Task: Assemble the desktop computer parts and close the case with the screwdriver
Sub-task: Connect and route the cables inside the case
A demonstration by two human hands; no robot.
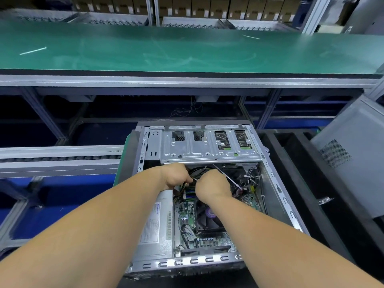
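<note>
Both hands meet deep in the open case (276,183), just under the drive cage (207,146), and their backs hide most of what the fingers do. The left hand (176,176) has its fingers curled around a bundle of dark cables (200,173); the right hand (213,187) is curled too, apparently pinching a thin white cable tie (226,177) that runs slantwise past it, though the grip itself cannot be seen. The right forearm covers part of the black square fan (207,220) on the green board (209,241). The case is bare stamped sheet metal with slotted rims, lying on its side, the cage ribbed and punched with holes. A grey power supply (158,225) with a paper label lies along the left inside. A grey side panel (349,163) with a mesh vent leans at the right, cut off by the frame edge. Behind, a smooth green bench (187,50) spans the view; the shelves beyond are blurred.
</note>
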